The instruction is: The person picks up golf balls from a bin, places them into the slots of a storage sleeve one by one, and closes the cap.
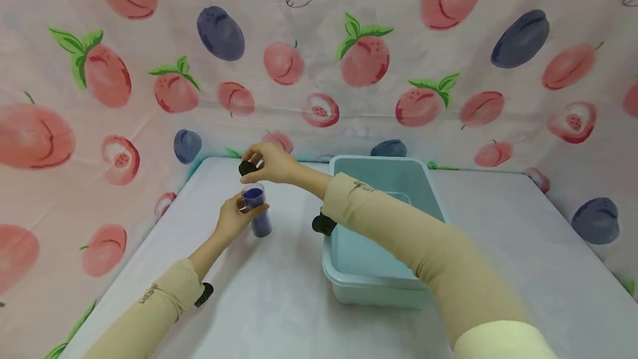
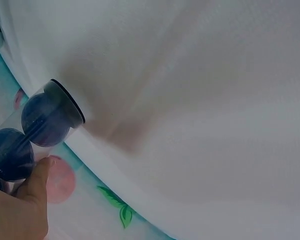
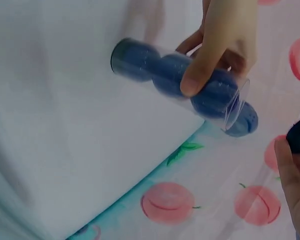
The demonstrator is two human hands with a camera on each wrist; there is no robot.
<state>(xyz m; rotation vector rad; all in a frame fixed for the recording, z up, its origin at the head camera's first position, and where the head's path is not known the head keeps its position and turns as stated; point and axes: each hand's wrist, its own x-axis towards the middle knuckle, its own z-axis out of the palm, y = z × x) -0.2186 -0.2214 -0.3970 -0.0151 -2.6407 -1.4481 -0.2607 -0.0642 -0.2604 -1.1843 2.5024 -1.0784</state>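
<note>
My left hand (image 1: 233, 218) grips a clear cylindrical tube (image 1: 261, 225), thumb on one side and fingers round the other. Inside it, three blue balls (image 3: 172, 75) are stacked in a row. The tube's dark base shows in the left wrist view, and its top rim is uncovered. Just above that rim, my right hand (image 1: 273, 164) pinches a black cap (image 1: 246, 168) between thumb and fingers, apart from the tube. In the right wrist view only the fingertips (image 3: 291, 175) of this hand and part of the cap appear, at the right edge.
A pale blue-green plastic bin (image 1: 331, 287) stands right of the tube, partly hidden under my right forearm. White cloth covers the table (image 1: 269, 303). Fruit-printed curtains (image 1: 309, 21) rise behind and at both sides. Black wrist devices (image 1: 324, 223) sit at both cuffs.
</note>
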